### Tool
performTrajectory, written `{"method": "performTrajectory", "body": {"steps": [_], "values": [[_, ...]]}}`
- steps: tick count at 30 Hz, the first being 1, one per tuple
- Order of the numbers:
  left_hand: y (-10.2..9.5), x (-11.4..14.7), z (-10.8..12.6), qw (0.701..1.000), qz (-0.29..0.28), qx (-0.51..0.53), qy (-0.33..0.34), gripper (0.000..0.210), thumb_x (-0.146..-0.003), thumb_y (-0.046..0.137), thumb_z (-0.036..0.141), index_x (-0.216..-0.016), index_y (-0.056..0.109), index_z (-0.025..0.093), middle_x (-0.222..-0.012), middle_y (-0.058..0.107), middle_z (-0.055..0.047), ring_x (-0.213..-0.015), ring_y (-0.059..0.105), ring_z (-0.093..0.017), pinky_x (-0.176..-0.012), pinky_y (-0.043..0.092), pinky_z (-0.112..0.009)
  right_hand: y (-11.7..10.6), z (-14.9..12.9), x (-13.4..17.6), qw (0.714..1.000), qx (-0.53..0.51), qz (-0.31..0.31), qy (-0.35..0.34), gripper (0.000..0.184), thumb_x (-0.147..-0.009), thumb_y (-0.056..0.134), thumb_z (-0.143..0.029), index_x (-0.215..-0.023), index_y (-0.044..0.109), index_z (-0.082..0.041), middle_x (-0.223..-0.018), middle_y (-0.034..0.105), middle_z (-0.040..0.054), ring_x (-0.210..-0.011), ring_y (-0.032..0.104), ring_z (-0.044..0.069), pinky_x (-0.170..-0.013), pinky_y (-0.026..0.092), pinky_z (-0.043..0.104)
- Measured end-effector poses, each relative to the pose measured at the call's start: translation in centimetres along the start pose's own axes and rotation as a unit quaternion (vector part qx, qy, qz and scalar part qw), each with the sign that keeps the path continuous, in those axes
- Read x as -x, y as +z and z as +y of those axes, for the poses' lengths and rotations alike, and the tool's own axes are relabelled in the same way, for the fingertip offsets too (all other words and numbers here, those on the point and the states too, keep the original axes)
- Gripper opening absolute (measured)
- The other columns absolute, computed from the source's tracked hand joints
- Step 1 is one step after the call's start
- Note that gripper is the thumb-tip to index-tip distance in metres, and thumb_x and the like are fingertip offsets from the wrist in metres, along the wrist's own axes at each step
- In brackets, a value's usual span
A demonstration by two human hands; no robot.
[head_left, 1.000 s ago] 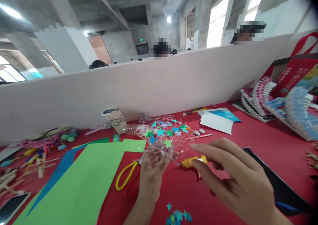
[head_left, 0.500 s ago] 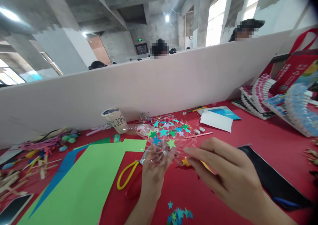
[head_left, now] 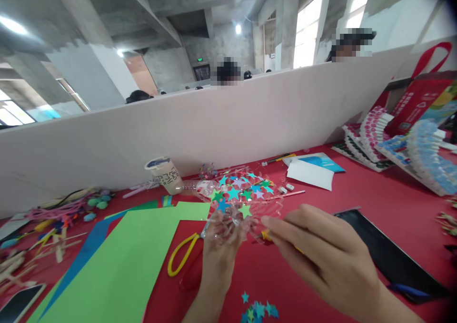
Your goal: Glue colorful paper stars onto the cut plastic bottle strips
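The left hand (head_left: 221, 237) grips starred plastic (head_left: 240, 193). The right hand (head_left: 324, 251), thumb and fingers nearly meeting, mostly hides a glue gun (head_left: 265, 236); whether it holds anything, I cannot tell.

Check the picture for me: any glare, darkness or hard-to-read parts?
Head view: tall window and ceiling lamp blown out, upper-right corner dark; same view: clear plastic at the left grip glints, its outline hard to trace; two heads beyond the partition pixelated.

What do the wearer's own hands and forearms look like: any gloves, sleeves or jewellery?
The left hand and right hand are bare, as are both visible forearms. No glove, sleeve, watch, bracelet or ring shows; left-hand finger detail is unclear.
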State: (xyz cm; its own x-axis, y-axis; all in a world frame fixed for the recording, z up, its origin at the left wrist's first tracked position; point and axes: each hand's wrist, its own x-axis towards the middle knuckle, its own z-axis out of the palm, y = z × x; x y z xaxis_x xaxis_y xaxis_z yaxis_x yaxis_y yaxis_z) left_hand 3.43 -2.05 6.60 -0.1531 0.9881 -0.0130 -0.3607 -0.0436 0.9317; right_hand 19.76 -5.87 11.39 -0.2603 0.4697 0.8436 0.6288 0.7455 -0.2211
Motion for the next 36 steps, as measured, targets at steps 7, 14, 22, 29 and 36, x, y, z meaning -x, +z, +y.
{"method": "performTrajectory", "body": {"steps": [7,14,22,29,36], "values": [[0.4,-0.2,0.4,0.997,0.044,0.055,0.009,0.036,-0.047,0.083,0.02,-0.073,0.058,0.018,-0.066,0.069,0.004,-0.059,0.067,-0.015,-0.064,0.055,-0.027,-0.4,-0.3,-0.2,0.994,-0.059,0.015,0.094,0.02,-0.082,0.058,-0.011,-0.099,0.06,-0.02,-0.065,0.057,-0.0032,-0.05,0.049,0.007,-0.046,0.04,0.019],[-0.2,-0.5,0.2,0.995,0.011,0.096,-0.008,0.032,-0.046,0.083,0.029,-0.068,0.063,0.019,-0.065,0.071,0.002,-0.063,0.069,-0.016,-0.065,0.056,-0.024,0.7,-0.9,-0.2,0.984,-0.091,-0.027,0.15,0.014,-0.085,0.055,-0.018,-0.097,0.06,-0.021,-0.058,0.061,-0.0059,-0.044,0.051,0.006,-0.044,0.037,0.017],[-1.9,-1.1,-2.2,0.992,0.023,0.114,0.054,0.037,-0.054,0.08,0.013,-0.085,0.062,0.022,-0.076,0.074,-0.002,-0.064,0.07,-0.019,-0.065,0.056,-0.028,1.1,-1.2,0.2,0.98,-0.096,-0.009,0.175,0.008,-0.085,0.056,-0.025,-0.092,0.058,-0.021,-0.054,0.059,-0.007,-0.041,0.049,0.006,-0.044,0.036,0.017],[-1.8,-1.1,-2.3,0.992,-0.003,0.128,0.01,0.041,-0.058,0.079,0.016,-0.092,0.057,0.019,-0.082,0.074,-0.006,-0.074,0.071,-0.025,-0.072,0.057,-0.036,1.1,-1.4,0.3,0.973,-0.117,-0.02,0.198,0.008,-0.082,0.05,-0.014,-0.085,0.053,-0.021,-0.051,0.049,-0.0083,-0.038,0.044,0.005,-0.039,0.034,0.015],[-1.7,-0.6,-2.1,0.993,-0.01,0.119,0.008,0.049,-0.055,0.081,0.026,-0.097,0.058,0.02,-0.082,0.074,-0.006,-0.071,0.071,-0.025,-0.071,0.056,-0.037,1.5,-1.2,0.5,0.979,-0.107,0.013,0.171,0.011,-0.078,0.05,-0.012,-0.085,0.051,-0.02,-0.051,0.047,-0.0087,-0.037,0.043,0.006,-0.038,0.033,0.017]]}}
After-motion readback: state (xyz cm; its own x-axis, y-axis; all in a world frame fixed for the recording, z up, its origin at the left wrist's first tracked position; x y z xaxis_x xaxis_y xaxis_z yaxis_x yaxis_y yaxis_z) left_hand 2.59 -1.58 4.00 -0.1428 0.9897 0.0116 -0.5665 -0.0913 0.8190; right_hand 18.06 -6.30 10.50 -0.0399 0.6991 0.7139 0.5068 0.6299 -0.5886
